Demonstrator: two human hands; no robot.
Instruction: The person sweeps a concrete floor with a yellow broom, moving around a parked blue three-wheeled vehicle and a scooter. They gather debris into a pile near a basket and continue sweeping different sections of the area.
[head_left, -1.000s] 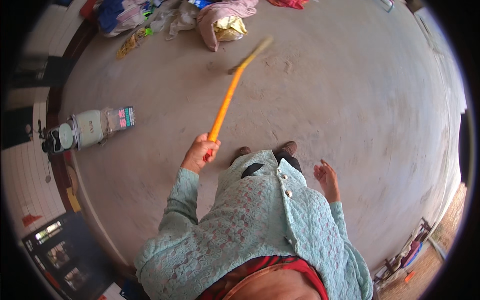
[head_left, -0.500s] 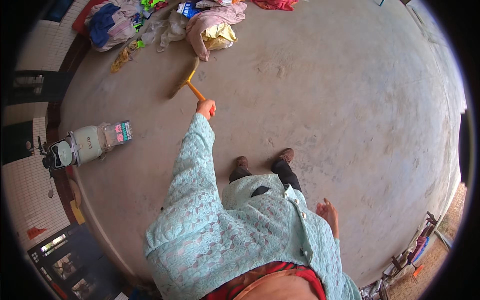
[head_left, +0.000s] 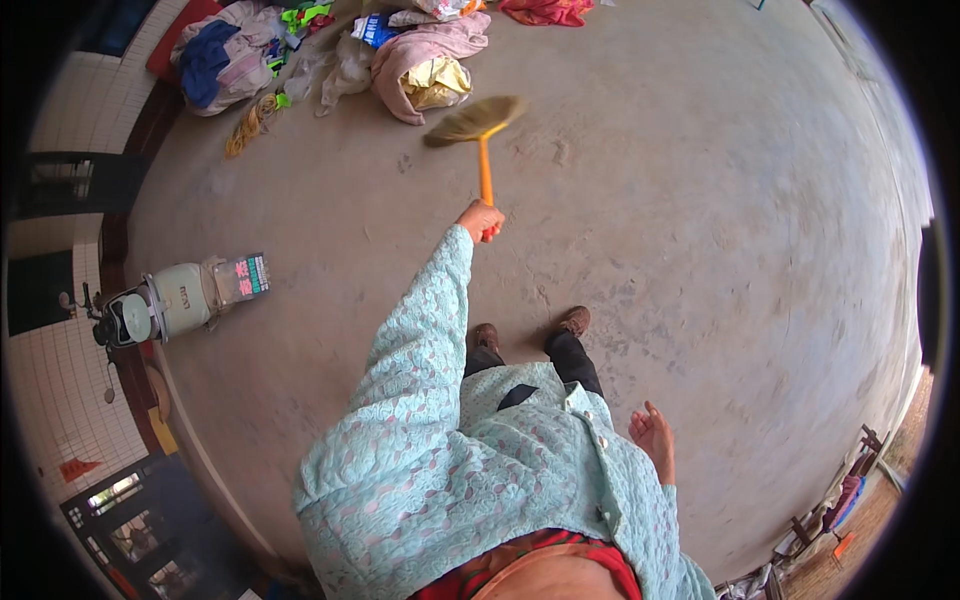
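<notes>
Out in front of me, my left hand (head_left: 480, 220) is wrapped around the orange handle of a broom (head_left: 476, 120). The broom's wide straw head fans out sideways beyond the hand, a little blurred, just near a pink cloth bundle (head_left: 437, 45). Whether the bristles touch the concrete floor (head_left: 650, 200) I cannot tell. My right hand (head_left: 653, 440) hangs at my right side with its fingers apart and nothing in it.
Bags and cloths, among them a white-and-blue bundle (head_left: 225, 60), lie at the far left beside a coil of yellow rope (head_left: 252, 125). A red cloth (head_left: 545, 10) lies farther off. A pale green scooter (head_left: 175, 300) stands left; a rack with cloths (head_left: 845, 500) is at lower right.
My left hand has swung to the right with the broom, and the broom head has turned from slanting to nearly crosswise. My right hand stays at my side.
</notes>
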